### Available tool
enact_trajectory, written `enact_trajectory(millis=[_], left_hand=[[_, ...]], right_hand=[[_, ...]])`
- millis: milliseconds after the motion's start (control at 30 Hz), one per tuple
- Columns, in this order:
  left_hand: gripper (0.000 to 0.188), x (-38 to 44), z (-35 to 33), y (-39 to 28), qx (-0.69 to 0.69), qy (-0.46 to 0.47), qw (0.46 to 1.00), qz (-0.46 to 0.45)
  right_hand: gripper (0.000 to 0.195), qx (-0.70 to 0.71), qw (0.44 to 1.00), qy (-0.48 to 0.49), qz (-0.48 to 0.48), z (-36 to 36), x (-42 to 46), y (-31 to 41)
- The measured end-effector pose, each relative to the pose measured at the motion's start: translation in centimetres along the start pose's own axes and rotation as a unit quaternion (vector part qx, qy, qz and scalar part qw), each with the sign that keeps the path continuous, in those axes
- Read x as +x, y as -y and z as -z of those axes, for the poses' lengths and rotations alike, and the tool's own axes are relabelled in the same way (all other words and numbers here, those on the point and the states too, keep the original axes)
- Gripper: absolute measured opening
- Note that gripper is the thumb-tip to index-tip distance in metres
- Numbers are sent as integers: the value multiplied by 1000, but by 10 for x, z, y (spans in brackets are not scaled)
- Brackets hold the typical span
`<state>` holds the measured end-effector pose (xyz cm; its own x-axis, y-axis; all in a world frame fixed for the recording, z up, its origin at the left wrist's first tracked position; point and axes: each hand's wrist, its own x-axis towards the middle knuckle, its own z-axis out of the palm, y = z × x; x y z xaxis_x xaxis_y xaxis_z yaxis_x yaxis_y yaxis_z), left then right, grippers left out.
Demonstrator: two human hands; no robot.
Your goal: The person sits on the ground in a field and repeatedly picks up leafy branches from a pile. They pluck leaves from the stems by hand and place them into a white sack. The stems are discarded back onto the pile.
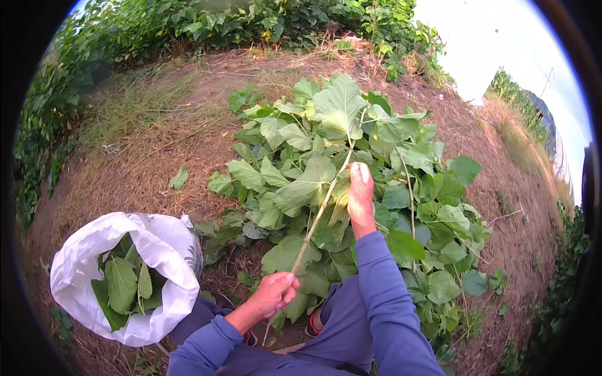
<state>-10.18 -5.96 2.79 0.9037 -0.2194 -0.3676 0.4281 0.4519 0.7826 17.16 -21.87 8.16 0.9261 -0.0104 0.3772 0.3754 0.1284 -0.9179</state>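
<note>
A long pale branch [324, 202] with broad leaves, apparently mulberry, slants across the pile in front of me. My left hand [275, 293] is closed around its lower, bare end. Farther up, my right hand [361, 190] lies just right of the stem, fingers closed on leaves [341, 207] that hang below the thumb. Its fingertips are mostly hidden. Beneath both hands spreads a large heap of cut leafy branches [268, 174]. At my left stands a white woven sack [80, 263], its mouth folded open, with picked leaves [121, 284] inside.
My knees and shoes [314, 324] are close to the heap's near edge. One loose leaf [178, 178] lies on the dry, straw-strewn ground [141, 188]. Dense green bushes [211, 23] border the far side. Bare sticks [409, 197] jut from the heap at right.
</note>
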Motion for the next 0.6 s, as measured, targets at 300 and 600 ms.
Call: enact_trajectory(millis=[300, 600], left_hand=[[32, 9, 14, 9, 254, -160, 935, -190], [15, 9, 17, -13, 562, -315, 685, -341]], right_hand=[[28, -136, 986, -93, -16, -15, -11, -6], [27, -270, 960, -74, -28, 3, -9, 0]])
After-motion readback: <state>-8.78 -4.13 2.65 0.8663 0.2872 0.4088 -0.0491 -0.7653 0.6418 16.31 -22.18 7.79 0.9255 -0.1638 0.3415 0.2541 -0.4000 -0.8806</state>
